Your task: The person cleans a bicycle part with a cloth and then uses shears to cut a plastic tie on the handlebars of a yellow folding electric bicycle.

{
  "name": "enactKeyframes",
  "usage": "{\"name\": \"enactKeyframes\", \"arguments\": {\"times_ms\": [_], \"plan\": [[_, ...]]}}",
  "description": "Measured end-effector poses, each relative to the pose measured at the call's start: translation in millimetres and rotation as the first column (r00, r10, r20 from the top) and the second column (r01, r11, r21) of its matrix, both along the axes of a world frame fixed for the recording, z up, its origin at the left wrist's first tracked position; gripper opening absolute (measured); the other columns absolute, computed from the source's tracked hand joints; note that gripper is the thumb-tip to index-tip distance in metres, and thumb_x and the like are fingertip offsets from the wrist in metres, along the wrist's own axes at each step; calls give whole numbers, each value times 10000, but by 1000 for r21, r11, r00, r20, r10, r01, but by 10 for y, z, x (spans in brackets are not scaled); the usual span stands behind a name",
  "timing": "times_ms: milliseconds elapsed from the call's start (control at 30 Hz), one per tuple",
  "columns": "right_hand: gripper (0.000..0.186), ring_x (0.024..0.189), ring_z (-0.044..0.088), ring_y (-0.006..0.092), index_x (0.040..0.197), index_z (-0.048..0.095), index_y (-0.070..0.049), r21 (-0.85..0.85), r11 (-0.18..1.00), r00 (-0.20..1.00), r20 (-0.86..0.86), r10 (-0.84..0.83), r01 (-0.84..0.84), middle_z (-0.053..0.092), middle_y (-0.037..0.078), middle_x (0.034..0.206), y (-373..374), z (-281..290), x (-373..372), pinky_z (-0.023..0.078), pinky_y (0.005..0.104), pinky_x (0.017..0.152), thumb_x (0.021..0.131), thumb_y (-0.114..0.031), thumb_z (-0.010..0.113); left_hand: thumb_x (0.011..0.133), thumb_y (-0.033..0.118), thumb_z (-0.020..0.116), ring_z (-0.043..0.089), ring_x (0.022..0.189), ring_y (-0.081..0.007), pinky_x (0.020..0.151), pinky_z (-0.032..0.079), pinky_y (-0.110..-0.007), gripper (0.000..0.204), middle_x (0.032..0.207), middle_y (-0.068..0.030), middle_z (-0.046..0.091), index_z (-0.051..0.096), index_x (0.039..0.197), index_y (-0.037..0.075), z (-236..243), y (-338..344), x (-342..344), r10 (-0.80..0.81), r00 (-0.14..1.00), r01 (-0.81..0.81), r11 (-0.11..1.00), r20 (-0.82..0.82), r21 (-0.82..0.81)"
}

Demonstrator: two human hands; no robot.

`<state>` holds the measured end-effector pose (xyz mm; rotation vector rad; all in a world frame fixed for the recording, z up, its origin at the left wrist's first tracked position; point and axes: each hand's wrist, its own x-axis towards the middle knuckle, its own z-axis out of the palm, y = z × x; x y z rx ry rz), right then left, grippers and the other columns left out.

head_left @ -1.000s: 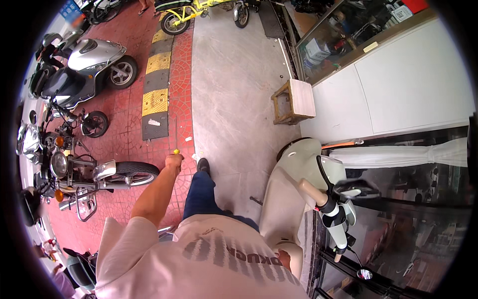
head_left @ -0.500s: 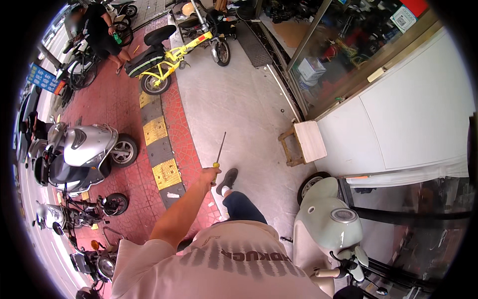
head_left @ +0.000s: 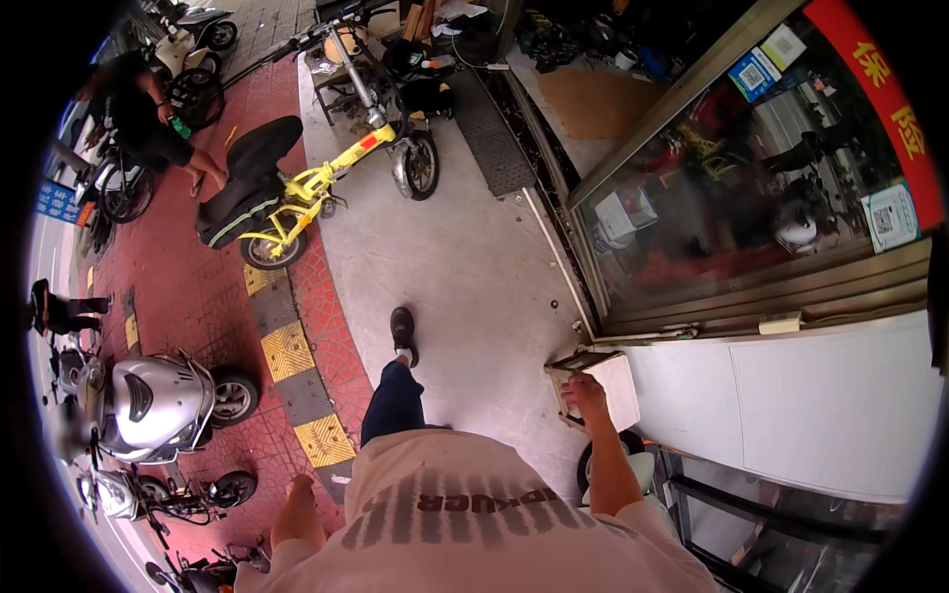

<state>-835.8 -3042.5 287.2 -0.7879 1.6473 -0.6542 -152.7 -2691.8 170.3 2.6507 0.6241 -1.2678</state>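
Observation:
My left hand (head_left: 301, 486) hangs low beside my body, its fingers hard to make out; whatever it may hold is hidden. My right hand (head_left: 585, 393) is out in front of a small wooden stool with a pale top (head_left: 613, 390), fingers loosely bent and apart, with nothing visible in them; I cannot tell whether it touches the stool. My dark shoe (head_left: 401, 331) steps forward on the grey tiled pavement (head_left: 445, 262).
A yellow folding bike (head_left: 341, 158) stands ahead, near a person in dark clothes (head_left: 138, 114) by parked bicycles. A silver scooter (head_left: 158, 405) is left, past the striped rubber strip (head_left: 292, 351). On the right are a doorway mat (head_left: 489, 138), glass panel (head_left: 722, 237) and white wall (head_left: 811, 395).
I have moved forward toward the yellow bike. My left hand has dropped back, and its screwdriver is out of sight. My right hand has come into view by the stool.

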Motion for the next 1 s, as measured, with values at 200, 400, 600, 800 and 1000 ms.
{"name": "enactKeyframes", "arguments": {"times_ms": [200,400,600,800,1000], "plan": [[246,622,618,143,1121,605,-103,155,938,944,-168,-284,309,688,82,872,-1091,-686,13,437,278,506,959,-263,700,913,132,633,502,598,-256,691,532,-712,137,699,-76,507,617,814,39,301,-1600,458,-282,907,206,945,-314,-255],[289,849,715,262,1046,640,-202,717,689,984,27,-176,104,735,76,1018,-1479,-1037,-357,482,410,623,977,-479,592,796,118,820,602,711,-234,722,577,-525,211,800,-56,612,749,991,81,438,-5582,150,-558,781,468,820,-282,-329],[327,651,672,240,1158,612,-95,682,665,952,-237,-192,304,703,114,864,-3772,-1263,-411,476,383,537,971,-340,718,802,132,773,539,541,-99,487,448,-273,239,702,-4,607,756,1018,31,857,-9799,-684,-647,762,478,591,-29,-650],[130,618,634,139,1008,680,-41,-96,975,979,13,-201,202,680,56,817,-7944,-1455,-221,507,302,532,989,-168,664,818,185,757,610,605,-145,538,461,-308,221,740,-27,655,734,933,-2,1975,-13192,-2439,-716,681,499,302,152,-812],[626,1002,701,184,1429,530,-122,19,995,793,602,-91,100,728,61,1167,-11931,903,723,511,345,889,1041,-612,502,802,285,857,596,1233,-462,1005,514,-500,465,1371,-273,587,746,1122,-34,2511,-15610,-3930,-443,190,691,-574,876,-440]]}}
